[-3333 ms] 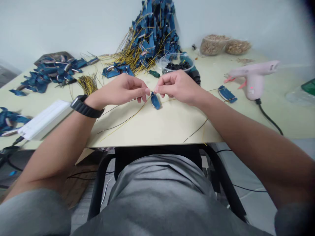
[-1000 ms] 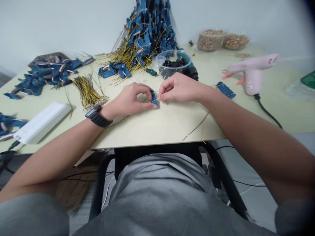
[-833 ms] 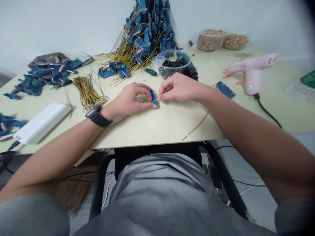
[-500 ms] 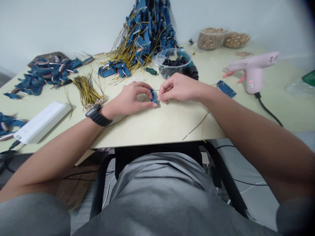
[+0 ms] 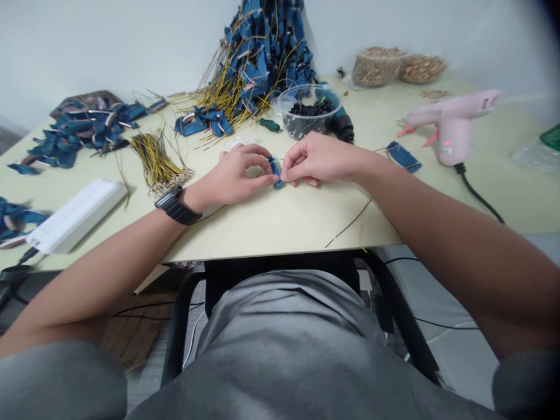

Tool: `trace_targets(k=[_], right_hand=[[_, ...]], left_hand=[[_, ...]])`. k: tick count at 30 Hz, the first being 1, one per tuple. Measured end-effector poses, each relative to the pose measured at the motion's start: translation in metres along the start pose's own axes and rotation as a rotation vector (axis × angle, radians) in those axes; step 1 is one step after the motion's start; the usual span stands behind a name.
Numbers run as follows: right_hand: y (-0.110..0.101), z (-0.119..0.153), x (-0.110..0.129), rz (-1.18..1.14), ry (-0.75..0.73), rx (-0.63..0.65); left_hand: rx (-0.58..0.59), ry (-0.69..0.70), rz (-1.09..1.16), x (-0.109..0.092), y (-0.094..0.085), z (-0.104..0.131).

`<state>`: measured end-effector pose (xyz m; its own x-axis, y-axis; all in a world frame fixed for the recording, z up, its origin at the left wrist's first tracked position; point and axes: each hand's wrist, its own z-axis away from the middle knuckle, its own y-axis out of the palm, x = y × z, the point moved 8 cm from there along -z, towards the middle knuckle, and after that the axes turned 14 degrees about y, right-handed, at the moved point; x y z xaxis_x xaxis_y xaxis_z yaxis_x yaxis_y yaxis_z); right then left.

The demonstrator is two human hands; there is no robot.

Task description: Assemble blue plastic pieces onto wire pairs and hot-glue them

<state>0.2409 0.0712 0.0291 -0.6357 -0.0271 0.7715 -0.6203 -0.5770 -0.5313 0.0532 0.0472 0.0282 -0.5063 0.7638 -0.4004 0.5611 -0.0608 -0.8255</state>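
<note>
A small blue piece point(image 5: 275, 170) is between the thumb and fingers of my left hand point(image 5: 245, 173), low over the table. My right hand point(image 5: 310, 158) meets it from the right, thumb and index finger pinched at its edge; whatever they grip is too small to make out. A thin dark wire runs out below my left wrist. Another blue piece point(image 5: 403, 157) with a wire across it lies beyond my right forearm.
A pink glue gun point(image 5: 452, 125) stands at the right. Behind my hands is a clear tub point(image 5: 308, 116) of black parts, beside a large blue heap point(image 5: 262, 58). Yellow wires point(image 5: 157, 157) and a white box point(image 5: 76, 216) lie left.
My left thumb has shifted slightly up along the blue piece, which looks turned a little. My right hand has barely moved. The whole view has shifted slightly.
</note>
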Motion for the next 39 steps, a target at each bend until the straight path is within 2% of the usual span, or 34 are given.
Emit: trace_targets(k=[9,25,39], right_hand=[[-0.0002,0.0014,-0.0021,-0.014,0.016,0.046],[-0.0033,0.0038,-0.0007,0.032,0.015,0.029],[-0.0035,0.0009,-0.0010,0.059,-0.037,0.004]], left_hand=[[0.009,0.003,-0.007,-0.0007,0.0007,-0.0010],[0.043,-0.031,-0.046,-0.0037,0.0010,0.0007],[0.018,-0.048,-0.043,-0.0015,0.0031,0.0011]])
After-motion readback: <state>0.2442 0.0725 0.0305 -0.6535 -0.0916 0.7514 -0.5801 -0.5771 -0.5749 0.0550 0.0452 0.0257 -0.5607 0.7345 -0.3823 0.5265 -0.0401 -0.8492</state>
